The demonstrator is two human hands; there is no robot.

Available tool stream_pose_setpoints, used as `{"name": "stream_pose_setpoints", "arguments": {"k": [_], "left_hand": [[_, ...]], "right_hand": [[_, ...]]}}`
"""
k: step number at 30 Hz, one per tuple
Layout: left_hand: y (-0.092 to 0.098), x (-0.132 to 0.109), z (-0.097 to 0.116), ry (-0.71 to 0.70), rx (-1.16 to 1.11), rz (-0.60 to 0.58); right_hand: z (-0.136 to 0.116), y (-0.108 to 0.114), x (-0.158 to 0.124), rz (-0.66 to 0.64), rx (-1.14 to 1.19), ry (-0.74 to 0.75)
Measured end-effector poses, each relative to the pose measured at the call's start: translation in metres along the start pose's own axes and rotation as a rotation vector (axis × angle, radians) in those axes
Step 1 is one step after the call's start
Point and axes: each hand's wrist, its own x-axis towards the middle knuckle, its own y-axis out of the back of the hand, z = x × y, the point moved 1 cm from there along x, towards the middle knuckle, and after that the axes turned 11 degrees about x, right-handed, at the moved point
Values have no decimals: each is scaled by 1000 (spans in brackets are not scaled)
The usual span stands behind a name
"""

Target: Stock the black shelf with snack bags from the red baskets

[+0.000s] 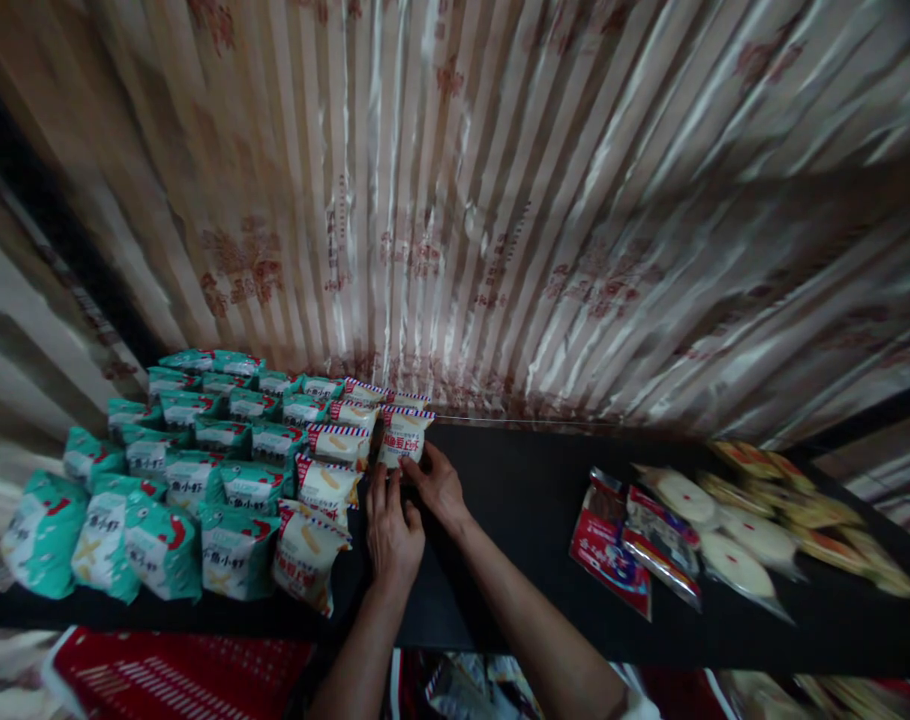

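A small cream, red and blue snack bag (408, 432) stands upright on the black shelf, at the right end of the rows. My right hand (438, 490) grips its lower right side, thumb and fingers bent against the wrapper. At the lower left of the same bag, my left hand (393, 525) has its fingers closed on the bottom edge. Just left of my hands, matching cream bags (327, 483) form a column running front to back. Beyond them stand several rows of teal snack bags (237, 550).
Red flat packets (611, 545), clear bags with round white pieces (736, 562) and yellowish packs (822, 510) lie on the right of the black shelf (530, 480). Wrinkled printed sheeting (440, 200) hangs behind. Below the front edge are a red basket (177, 675) and more packets (477, 685).
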Motion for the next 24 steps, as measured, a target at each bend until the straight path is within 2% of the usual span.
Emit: {"name": "stream_pose_setpoints", "arguments": {"k": [5, 9, 12, 16, 19, 22, 24], "left_hand": [[-1, 1, 0, -2, 39, -24], [4, -1, 3, -17, 45, -40], [12, -5, 5, -46, 59, -45], [27, -18, 7, -110, 35, -6], [43, -36, 15, -258, -73, -11], [59, -65, 30, -400, -200, -110], [67, -92, 43, -422, -258, -236]], "right_hand": [[4, 0, 2, -33, -26, -30], [3, 3, -8, 57, -31, -24], [3, 11, -30, 155, 15, -11], [7, 34, -87, 262, 186, 32], [17, 62, -142, 290, 291, -3], [39, 98, -198, 404, 187, -77], [59, 124, -232, 517, 20, -151]]}}
